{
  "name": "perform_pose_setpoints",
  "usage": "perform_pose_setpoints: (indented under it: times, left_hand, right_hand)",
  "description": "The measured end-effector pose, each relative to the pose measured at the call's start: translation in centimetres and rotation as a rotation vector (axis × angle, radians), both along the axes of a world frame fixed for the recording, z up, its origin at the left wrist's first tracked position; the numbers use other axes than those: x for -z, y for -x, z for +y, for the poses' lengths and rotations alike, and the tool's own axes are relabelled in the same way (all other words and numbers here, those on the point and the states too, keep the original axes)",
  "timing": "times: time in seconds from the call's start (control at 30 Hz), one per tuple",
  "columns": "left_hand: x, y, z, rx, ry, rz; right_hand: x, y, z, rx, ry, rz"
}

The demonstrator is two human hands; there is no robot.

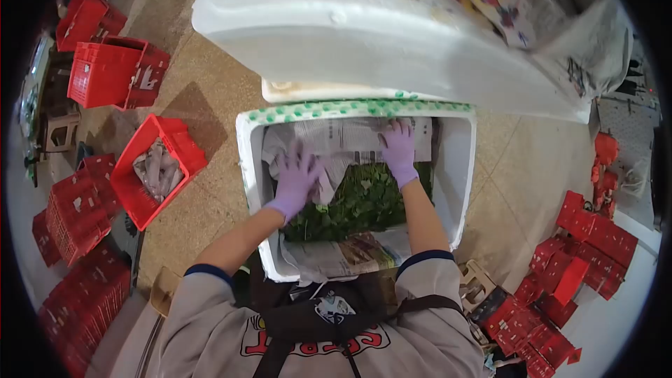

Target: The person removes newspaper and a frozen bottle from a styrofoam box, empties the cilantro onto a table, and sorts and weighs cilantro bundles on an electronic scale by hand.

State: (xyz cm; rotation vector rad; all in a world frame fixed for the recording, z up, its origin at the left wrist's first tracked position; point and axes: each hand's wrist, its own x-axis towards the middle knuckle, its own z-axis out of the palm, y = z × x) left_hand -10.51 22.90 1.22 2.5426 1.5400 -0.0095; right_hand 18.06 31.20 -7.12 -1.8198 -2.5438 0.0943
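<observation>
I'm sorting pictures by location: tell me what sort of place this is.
Probably a produce packing or storage area: leafy greens lie in a white foam box lined with newspaper, and red plastic crates stand on both sides.

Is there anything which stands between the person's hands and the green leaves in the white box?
Yes, partly. At the far side, newspaper lies beneath the left hand and the right hand. In the middle of the box, the leaves lie uncovered.
</observation>
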Motion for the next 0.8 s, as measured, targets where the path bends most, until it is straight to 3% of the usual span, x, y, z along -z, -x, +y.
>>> perform_pose_setpoints:
  times: [0.07,0.1,0.17,0.23,0.3,0.37,0.4,0.43,0.47,0.57,0.6,0.7,0.77,0.8]
  left_hand:
    - [1.8,-1.6,2.4,-0.336,0.293,-0.089]
    - [5.0,-2.0,2.8,-0.518,0.222,-0.289]
    - [6.3,-1.6,4.3,-0.644,0.112,-0.714]
    - [6.0,-1.7,5.7,-0.730,0.039,-0.881]
    - [6.3,-1.9,5.5,-0.704,-0.033,-0.883]
    - [4.9,-3.2,4.9,-0.725,0.055,-0.987]
    - [3.6,-3.9,4.7,-0.614,-0.011,-0.739]
    - [2.5,-5.4,4.9,-0.532,-0.034,-0.898]
    - [2.5,-6.8,5.3,-0.520,-0.025,-0.901]
    - [0.9,-9.0,6.1,-0.537,-0.006,-0.968]
    - [-0.1,-9.1,6.3,-0.558,0.014,-1.035]
    - [-3.9,-6.4,5.5,-0.606,0.041,-0.979]
    - [-2.7,-4.5,4.0,-0.553,-0.022,-0.912]
    - [-2.9,-4.2,2.6,-0.608,0.041,-1.036]
  right_hand:
    - [-0.1,0.0,-0.1,0.151,0.023,0.106]
    - [-0.6,-0.1,-0.6,0.149,0.029,0.115]
    - [-1.7,-0.6,-0.9,0.232,0.025,0.060]
    - [-2.0,-0.9,-0.7,0.292,0.090,0.065]
    - [-2.6,-0.2,-0.9,0.103,0.158,0.184]
    - [-2.5,1.2,-1.2,0.083,0.144,0.241]
    - [-2.3,1.9,-1.1,0.028,0.140,0.286]
    - [-2.3,2.7,-1.2,-0.026,0.141,0.332]
    - [-2.1,3.8,-1.1,0.018,-0.041,0.438]
    - [1.2,3.7,-0.1,0.159,-0.084,0.328]
    - [0.8,3.7,0.5,0.110,-0.315,0.406]
    - [-0.5,3.3,1.3,-0.005,-0.325,0.486]
    - [-0.9,3.4,0.7,-0.010,-0.354,0.556]
    - [-1.6,3.6,0.4,-0.011,-0.359,0.611]
